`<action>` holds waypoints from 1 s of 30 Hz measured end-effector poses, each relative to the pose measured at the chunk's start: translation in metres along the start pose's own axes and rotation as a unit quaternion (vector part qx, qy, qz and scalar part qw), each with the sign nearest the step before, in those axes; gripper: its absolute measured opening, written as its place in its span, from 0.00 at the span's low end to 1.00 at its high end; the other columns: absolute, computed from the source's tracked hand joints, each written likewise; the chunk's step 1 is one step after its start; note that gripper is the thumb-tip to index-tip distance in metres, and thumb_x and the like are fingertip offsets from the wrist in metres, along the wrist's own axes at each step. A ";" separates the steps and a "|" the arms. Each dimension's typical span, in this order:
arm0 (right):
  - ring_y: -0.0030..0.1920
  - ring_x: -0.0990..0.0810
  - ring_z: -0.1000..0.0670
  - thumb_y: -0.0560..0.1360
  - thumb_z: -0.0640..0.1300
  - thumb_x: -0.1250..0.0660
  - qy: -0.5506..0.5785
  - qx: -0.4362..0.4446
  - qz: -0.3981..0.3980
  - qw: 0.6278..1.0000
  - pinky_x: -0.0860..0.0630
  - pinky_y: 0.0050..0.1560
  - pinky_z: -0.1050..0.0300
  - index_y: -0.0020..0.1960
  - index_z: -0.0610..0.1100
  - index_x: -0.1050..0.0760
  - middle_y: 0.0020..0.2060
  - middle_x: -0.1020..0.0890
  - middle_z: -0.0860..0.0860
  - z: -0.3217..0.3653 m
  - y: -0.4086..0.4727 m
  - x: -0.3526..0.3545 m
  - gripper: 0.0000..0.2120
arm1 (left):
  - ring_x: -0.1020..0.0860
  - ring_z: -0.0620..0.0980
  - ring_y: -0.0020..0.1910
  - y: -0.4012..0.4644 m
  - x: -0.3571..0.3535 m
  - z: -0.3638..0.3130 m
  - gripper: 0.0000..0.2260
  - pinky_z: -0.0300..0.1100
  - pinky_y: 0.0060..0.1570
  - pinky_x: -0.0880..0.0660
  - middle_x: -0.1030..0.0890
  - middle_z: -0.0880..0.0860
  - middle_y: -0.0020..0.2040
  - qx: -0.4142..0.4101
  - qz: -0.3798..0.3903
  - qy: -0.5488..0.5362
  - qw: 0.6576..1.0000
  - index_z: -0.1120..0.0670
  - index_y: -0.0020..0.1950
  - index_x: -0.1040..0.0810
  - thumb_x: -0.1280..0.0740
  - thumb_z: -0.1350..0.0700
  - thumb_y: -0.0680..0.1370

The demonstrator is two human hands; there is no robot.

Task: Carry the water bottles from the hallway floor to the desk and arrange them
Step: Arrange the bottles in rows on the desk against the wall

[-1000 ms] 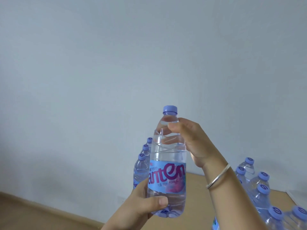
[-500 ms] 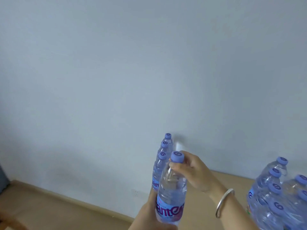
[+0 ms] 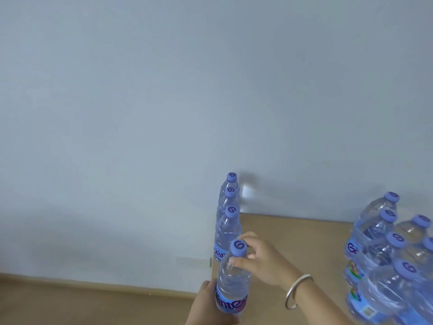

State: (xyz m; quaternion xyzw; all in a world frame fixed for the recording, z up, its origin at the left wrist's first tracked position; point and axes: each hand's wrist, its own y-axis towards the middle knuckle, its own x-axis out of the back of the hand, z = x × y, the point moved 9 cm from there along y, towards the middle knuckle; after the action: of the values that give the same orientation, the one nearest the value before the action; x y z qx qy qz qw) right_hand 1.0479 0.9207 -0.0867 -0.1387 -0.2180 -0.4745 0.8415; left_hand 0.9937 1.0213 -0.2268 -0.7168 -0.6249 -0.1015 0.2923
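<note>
Bottle (image 3: pixel 233 277) upright, long axis vertical, cap up, at desk's (image 3: pixel 293 233) left edge, nearest in a row with three others (image 3: pixel 228 221). Left hand (image 3: pixel 208 303) wraps its labelled body; right hand (image 3: pixel 260 259) fingers curl round neck below cap. Bottle cluster (image 3: pixel 389 249) stands well right.

Soft dim daylight (bluish cast), faint shadows, slight blur.

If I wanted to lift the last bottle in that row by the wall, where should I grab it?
Probably by the neck, just under the cap, coming from above or the right. That bottle stands upright against the wall, and the next bottle in the row hides its body, so only its top is free.
</note>
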 end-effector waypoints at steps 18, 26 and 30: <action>0.45 0.28 0.62 0.71 0.42 0.29 -0.051 0.012 -0.015 0.999 0.32 0.47 0.74 0.50 0.46 0.25 0.44 0.29 0.57 -0.004 0.031 0.004 0.09 | 0.27 0.45 0.55 0.042 0.018 0.016 0.38 0.38 0.52 0.27 0.26 0.42 0.53 0.014 -0.111 0.026 0.993 0.47 0.62 0.30 0.23 0.40 0.55; 0.48 0.27 0.59 0.69 0.45 0.28 -0.047 -0.001 -0.024 0.999 0.31 0.50 0.71 0.50 0.48 0.25 0.44 0.29 0.59 -0.012 0.030 0.005 0.10 | 0.25 0.45 0.53 0.042 0.016 0.015 0.36 0.36 0.49 0.28 0.27 0.43 0.51 0.001 -0.126 -0.003 0.992 0.49 0.61 0.28 0.22 0.45 0.55; 0.44 0.28 0.62 0.69 0.45 0.28 -0.045 0.000 -0.022 0.999 0.32 0.49 0.73 0.48 0.50 0.26 0.42 0.29 0.59 -0.010 0.030 0.004 0.10 | 0.25 0.41 0.48 0.037 0.015 0.018 0.35 0.31 0.41 0.31 0.28 0.41 0.50 0.022 -0.132 -0.018 0.991 0.46 0.59 0.29 0.23 0.43 0.55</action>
State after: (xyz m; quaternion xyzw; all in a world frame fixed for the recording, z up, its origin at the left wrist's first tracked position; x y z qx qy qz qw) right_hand 1.0778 0.9285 -0.0942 -0.1553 -0.2587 -0.4866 0.8199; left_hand 1.0282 1.0422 -0.2440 -0.6231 -0.7215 -0.1122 0.2805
